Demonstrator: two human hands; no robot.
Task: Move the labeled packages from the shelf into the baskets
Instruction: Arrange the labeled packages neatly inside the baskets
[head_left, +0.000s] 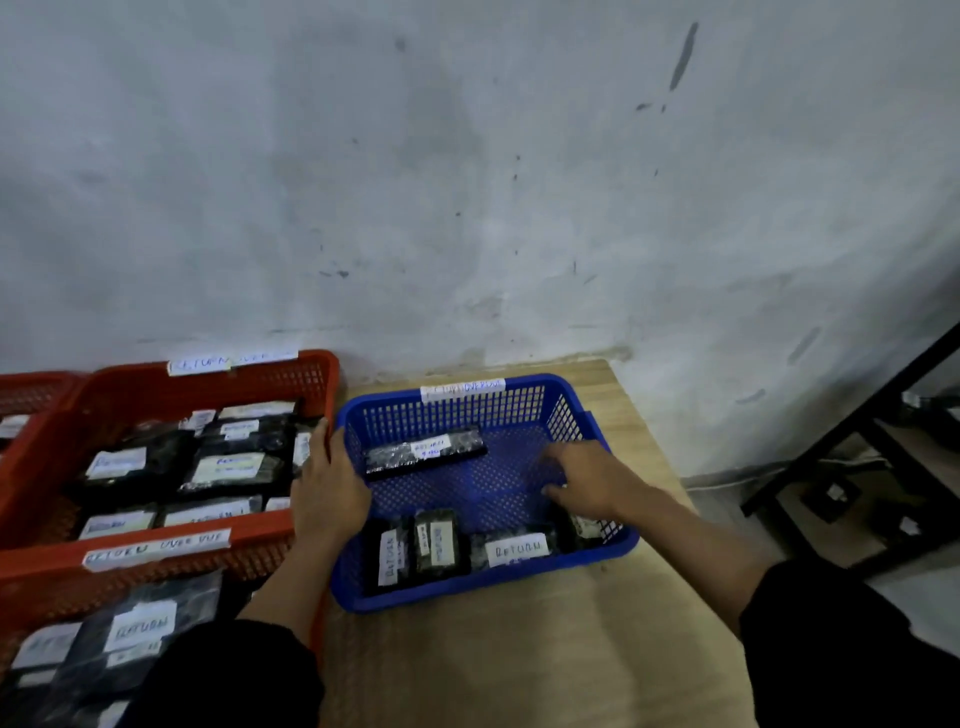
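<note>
Both hands at the blue basket (524, 410)

Left hand (327, 493) grips its left rim, fingers curled over; right hand (587, 478) hovers inside, fingers loosely spread, holding nothing, near labeled black packages (436, 545).

I see the blue basket (571, 410) on the right, its floor mostly bare. One long black package (423, 451) with a white label lies flat near its far left corner. Along its near wall I count two black packages standing on edge (410, 551), and one lying flat, labeled "RETURN" (514, 550). On the left, the far red basket (311, 379) holds many flat black labeled packages (228, 467); the near red basket (52, 587) holds more.
</note>
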